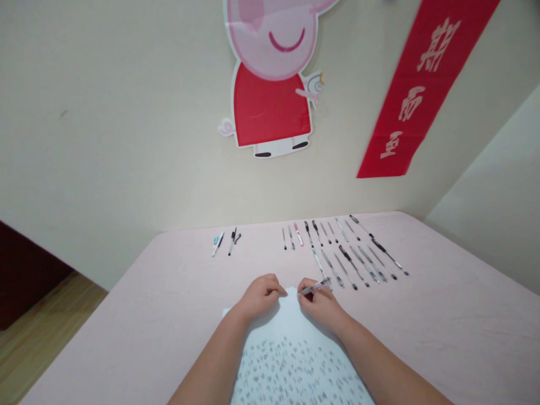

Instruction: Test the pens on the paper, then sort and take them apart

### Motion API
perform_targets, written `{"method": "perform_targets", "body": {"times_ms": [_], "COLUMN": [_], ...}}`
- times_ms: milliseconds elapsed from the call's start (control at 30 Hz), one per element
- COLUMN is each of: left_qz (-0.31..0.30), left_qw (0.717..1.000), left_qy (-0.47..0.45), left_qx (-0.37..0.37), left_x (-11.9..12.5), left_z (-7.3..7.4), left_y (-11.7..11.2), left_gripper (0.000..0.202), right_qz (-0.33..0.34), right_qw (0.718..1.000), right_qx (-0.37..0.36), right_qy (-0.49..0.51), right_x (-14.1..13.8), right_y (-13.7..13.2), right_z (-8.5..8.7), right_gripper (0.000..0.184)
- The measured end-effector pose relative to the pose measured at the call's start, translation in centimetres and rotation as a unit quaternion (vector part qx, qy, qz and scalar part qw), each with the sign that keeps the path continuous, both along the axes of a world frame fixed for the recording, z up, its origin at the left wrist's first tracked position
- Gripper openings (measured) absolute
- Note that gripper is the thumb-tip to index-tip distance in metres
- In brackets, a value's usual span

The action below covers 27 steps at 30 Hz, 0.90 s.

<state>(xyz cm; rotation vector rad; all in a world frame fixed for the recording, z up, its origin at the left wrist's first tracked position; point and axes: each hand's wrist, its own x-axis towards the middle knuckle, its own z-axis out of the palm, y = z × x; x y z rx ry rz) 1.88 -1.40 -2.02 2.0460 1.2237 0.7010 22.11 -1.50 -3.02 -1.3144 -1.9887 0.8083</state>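
Observation:
My right hand (pixel 320 306) pinches a clear-barrelled pen (pixel 316 286), its lower end close to the top edge of a white sheet of paper (pixel 291 320). Dark, blurred handwriting covers the lower part of that sheet, while its upper part is blank. On the upper left edge of the paper lies my left hand (pixel 264 295), fingers loosely bent, the index finger stretched toward the right hand, with nothing held in it. The pen's tip is too small to make out against the sheet.
Several pens and refills (pixel 353 264) lie in two rows behind my right hand on the pink-covered table (pixel 169 326). Farther left are a blue-and-white pen (pixel 218 244) and a dark pen (pixel 232 242). A wall (pixel 126 140) with a pig cutout (pixel 272 107) and red banner (pixel 390 124) borders the far side.

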Motion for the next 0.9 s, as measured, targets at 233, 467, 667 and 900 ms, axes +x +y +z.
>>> {"method": "perform_targets", "body": {"times_ms": [233, 467, 667, 900], "left_qz": [0.0, 0.003, 0.004, 0.002], "left_qw": [1.0, 1.0, 1.0, 1.0], "left_qy": [-0.006, 0.0, -0.001, -0.002], "left_qx": [-0.002, -0.009, -0.006, 0.001], "left_x": [-0.02, 0.02, -0.01, -0.11], "left_z": [-0.06, 0.04, -0.08, -0.36], "left_y": [0.01, 0.06, 0.03, 0.09], "left_gripper": [0.037, 0.037, 0.038, 0.038], "right_qz": [0.008, 0.004, 0.013, 0.007], "right_qw": [1.0, 1.0, 1.0, 1.0], "right_qx": [-0.013, 0.001, -0.008, -0.014], "right_qy": [-0.009, 0.001, 0.001, 0.011], "right_x": [-0.05, -0.05, 0.09, 0.15], "right_y": [-0.11, -0.23, -0.11, -0.03], "right_z": [0.36, 0.21, 0.08, 0.15], "right_gripper": [0.011, 0.011, 0.012, 0.012]}}
